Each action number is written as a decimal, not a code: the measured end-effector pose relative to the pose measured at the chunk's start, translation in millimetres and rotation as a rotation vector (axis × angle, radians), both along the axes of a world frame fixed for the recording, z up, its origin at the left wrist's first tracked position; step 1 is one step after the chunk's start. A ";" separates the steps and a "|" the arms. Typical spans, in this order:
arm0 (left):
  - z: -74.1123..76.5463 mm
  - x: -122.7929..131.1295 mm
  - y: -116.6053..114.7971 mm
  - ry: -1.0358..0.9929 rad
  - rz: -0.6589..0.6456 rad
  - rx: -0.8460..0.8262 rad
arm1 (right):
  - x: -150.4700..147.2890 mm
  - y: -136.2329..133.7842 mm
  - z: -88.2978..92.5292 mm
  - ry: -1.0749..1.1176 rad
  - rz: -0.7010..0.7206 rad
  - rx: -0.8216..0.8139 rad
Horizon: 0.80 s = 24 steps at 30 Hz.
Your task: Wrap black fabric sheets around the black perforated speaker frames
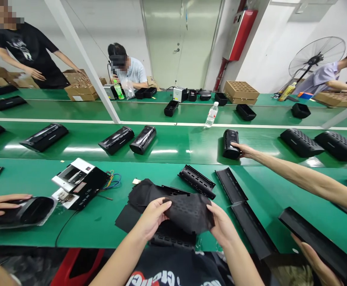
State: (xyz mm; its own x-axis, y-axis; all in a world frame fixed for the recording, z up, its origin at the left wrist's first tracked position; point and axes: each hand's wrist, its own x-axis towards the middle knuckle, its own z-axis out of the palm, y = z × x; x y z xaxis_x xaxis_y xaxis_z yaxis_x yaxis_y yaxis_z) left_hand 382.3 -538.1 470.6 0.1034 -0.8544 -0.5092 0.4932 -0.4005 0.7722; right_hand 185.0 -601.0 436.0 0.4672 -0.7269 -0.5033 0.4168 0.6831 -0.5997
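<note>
Between my hands a thin black sheet (188, 212), which looks like soft fabric, is stretched; a faint pattern of holes shows through it. My left hand (154, 218) pinches its left edge between thumb and fingers. At the opposite edge, my right hand (222, 224) grips the sheet the same way. Just below it, close to my body, lies a black slotted plastic panel (173, 238), partly hidden by the sheet. A pile of black sheets (128, 216) lies left of my hands. Beyond them rests another slotted black panel (195, 180).
Long black panels (252, 228) lie to the right. A white-and-black device (78, 182) with wires stands left. Black housings (143, 140) and a water bottle (211, 115) stand on the green line beyond. A co-worker's arm (292, 172) reaches in from the right; another hand (3, 206) is left.
</note>
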 end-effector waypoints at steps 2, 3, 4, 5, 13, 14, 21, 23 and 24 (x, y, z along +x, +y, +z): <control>3.6 5.8 3.0 -0.173 -0.044 -0.033 | -5.2 0.7 -3.5 0.059 0.085 -0.137; 5.4 10.4 5.6 -0.301 -0.093 -0.069 | -8.7 2.3 -5.1 0.118 0.120 -0.236; 6.4 15.9 9.2 -0.445 -0.163 -0.115 | -12.4 5.0 -7.0 0.200 0.151 -0.364; 6.0 22.0 13.9 -0.592 -0.248 -0.165 | -16.3 8.8 -9.4 0.302 0.182 -0.521; -64.5 42.3 65.0 -1.318 -0.659 -0.198 | -21.5 60.7 -84.2 0.851 0.571 -1.435; -74.8 39.8 69.2 -1.377 -0.655 -0.206 | -19.1 65.4 -97.3 0.872 0.569 -1.474; -95.5 29.0 85.6 -1.473 -0.588 -0.297 | -19.1 78.1 -126.7 0.894 0.453 -1.401; -94.5 30.8 85.1 -1.406 -0.537 -0.284 | -24.1 80.8 -119.5 0.839 0.428 -1.322; -95.1 31.8 83.0 -1.370 -0.482 -0.261 | -26.3 82.5 -116.2 0.826 0.401 -1.273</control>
State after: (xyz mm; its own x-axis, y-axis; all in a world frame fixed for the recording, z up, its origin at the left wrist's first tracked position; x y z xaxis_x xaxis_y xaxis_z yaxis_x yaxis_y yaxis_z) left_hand 414.1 -455.1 375.6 0.0521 -0.9954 -0.0807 -0.8021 -0.0899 0.5904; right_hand 158.7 -518.5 319.8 0.6420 -0.7579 0.1159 -0.3832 -0.4481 -0.8076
